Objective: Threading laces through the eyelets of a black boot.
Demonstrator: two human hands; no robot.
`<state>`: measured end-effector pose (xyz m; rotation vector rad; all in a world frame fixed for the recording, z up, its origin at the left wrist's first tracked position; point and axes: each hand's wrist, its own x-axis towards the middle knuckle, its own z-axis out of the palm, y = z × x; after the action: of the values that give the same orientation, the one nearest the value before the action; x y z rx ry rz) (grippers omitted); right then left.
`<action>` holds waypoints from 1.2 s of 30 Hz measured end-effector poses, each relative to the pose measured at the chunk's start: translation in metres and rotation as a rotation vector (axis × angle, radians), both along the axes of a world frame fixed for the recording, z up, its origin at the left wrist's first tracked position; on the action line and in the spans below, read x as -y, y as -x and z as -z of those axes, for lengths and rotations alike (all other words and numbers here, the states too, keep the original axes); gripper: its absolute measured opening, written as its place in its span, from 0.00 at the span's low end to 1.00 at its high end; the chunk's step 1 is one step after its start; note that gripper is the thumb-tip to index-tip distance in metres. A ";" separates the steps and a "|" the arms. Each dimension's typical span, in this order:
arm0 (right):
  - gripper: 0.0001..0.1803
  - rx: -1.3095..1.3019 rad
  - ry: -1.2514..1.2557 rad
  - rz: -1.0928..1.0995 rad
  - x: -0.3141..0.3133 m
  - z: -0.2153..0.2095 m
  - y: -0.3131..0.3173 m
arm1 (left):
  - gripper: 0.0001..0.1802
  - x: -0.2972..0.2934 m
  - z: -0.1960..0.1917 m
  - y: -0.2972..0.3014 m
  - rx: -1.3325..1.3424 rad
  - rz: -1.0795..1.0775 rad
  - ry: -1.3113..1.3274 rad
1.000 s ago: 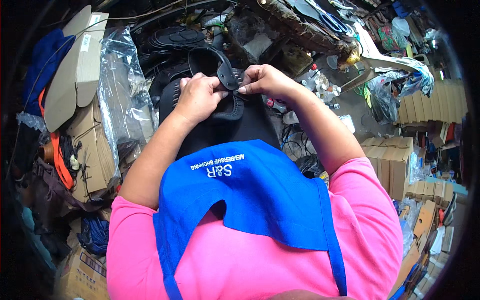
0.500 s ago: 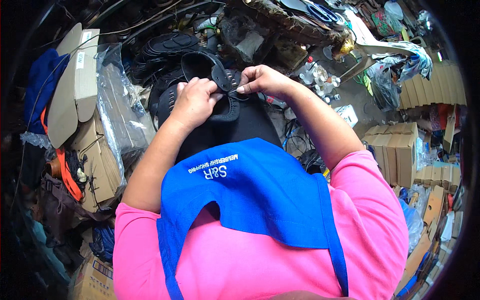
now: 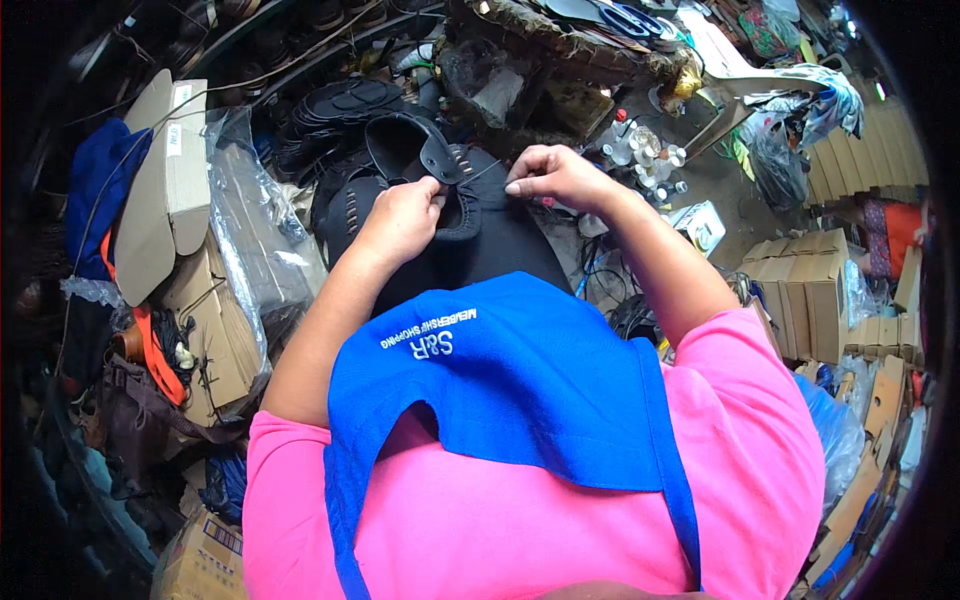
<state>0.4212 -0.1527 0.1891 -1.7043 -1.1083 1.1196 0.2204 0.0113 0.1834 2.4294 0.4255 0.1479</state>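
My left hand [image 3: 405, 215] is closed on the edge of a black stitched shoe upper [image 3: 405, 145] resting over my lap. Its curved strap stands up above the fingers, and stitches run along the edge. A thin, needle-like sliver [image 3: 482, 172] sticks out on the right of the piece. Off to the right, my right hand [image 3: 555, 178] is pinched, thumb against forefinger. A dark thread seems to run from the piece to these fingertips, though it is hard to see against the black cloth.
Stacked black shoe parts [image 3: 345, 105] lie beyond my left hand. White bottles [image 3: 645, 150] stand on the floor at right. Cardboard pieces [image 3: 165, 190] and a plastic-wrapped pack [image 3: 260, 230] are on the left, cardboard stacks [image 3: 800, 290] on the right. A rough worktop [image 3: 560, 35] juts in ahead.
My right hand has drawn away to the right from the shoe upper. My left hand still grips its edge. The view has shifted slightly.
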 end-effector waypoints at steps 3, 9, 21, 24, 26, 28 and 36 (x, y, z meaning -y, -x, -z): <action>0.08 0.113 -0.052 0.086 -0.009 -0.016 -0.005 | 0.10 0.002 -0.005 0.000 -0.011 0.022 -0.053; 0.09 0.657 0.069 0.129 -0.036 0.028 -0.042 | 0.10 0.000 -0.002 -0.006 0.015 0.039 -0.024; 0.02 1.255 -0.171 -0.573 -0.045 -0.033 0.031 | 0.07 -0.004 -0.003 0.009 0.019 0.062 -0.144; 0.02 1.211 -0.204 -0.593 -0.039 -0.023 0.018 | 0.07 -0.001 -0.005 0.028 0.046 0.099 -0.355; 0.05 1.214 -0.378 -0.475 -0.027 -0.004 -0.007 | 0.09 -0.005 -0.008 0.052 0.018 0.099 -0.470; 0.07 1.262 -0.106 -0.326 0.002 -0.002 -0.035 | 0.11 -0.023 0.008 0.095 0.073 -0.055 -0.394; 0.10 -0.695 -0.428 0.420 -0.011 0.000 -0.026 | 0.04 -0.039 -0.032 0.093 0.792 -0.354 1.010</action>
<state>0.4476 -0.1416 0.1889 -1.0155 -0.4699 0.9921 0.1276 0.0506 0.2151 1.1570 0.4066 0.7961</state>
